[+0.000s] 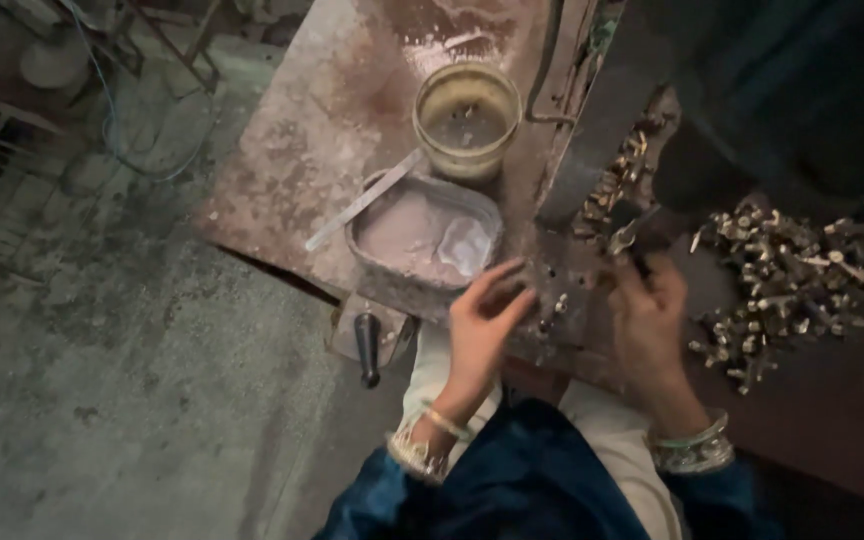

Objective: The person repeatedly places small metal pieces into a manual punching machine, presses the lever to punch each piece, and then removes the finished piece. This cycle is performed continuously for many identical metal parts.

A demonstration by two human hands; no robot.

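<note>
Both hands, left hand (482, 325) loosely open, right hand (647, 315) pinching a small brass piece (624, 238)

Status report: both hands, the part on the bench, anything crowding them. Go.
Left hand open, fingers spread by the oval tray. Right hand pinching a small metal piece, grip unclear. Pile of brass parts right; jar behind.

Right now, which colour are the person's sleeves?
Dark blue sleeves, seen best in the head view.
</note>
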